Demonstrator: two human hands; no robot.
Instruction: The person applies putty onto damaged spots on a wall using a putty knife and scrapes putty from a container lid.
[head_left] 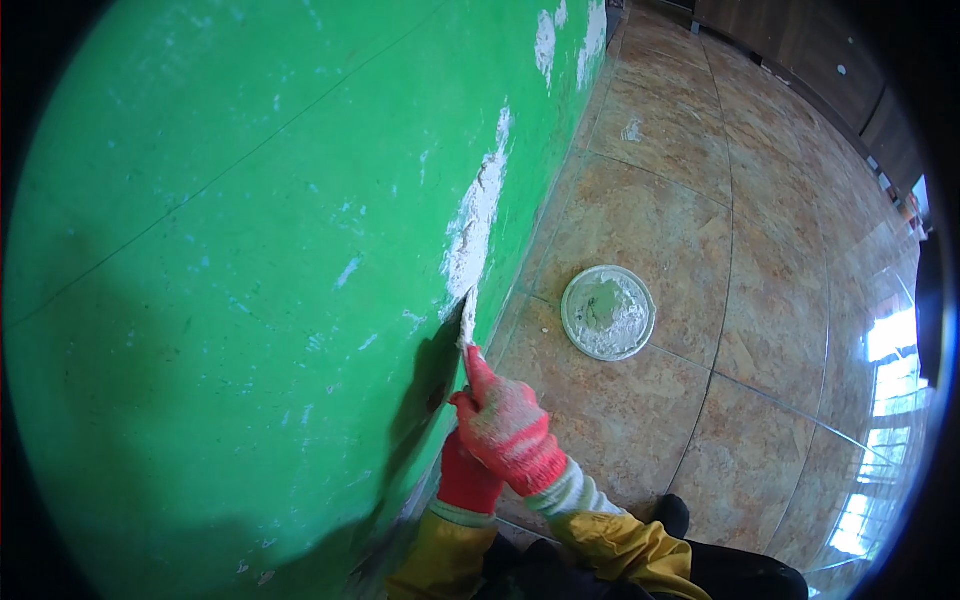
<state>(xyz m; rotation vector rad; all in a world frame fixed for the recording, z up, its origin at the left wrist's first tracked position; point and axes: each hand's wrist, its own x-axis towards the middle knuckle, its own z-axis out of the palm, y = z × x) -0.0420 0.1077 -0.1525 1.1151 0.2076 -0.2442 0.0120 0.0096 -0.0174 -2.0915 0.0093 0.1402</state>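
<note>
My right hand (512, 428), in a red and pale work glove, grips a putty knife (468, 322) whose blade is coated with white filler. Its index finger stretches along the tool, and the handle is hidden in the glove. The blade touches the green wall (260, 260) at the lower end of a long, rough white filler patch (478, 225). Close below and behind the right hand is my left hand (466, 478), also in a red glove. Its fingers are mostly covered, so whether it holds the handle too does not show.
A round tub or lid (610, 312) with white filler in it sits on the brown tiled floor (665, 225), right of my hands. More white patches (545, 48) mark the wall farther off. Dark wooden cabinets (810, 45) stand at the far right. My dark shoe (673, 514) is near the lower edge.
</note>
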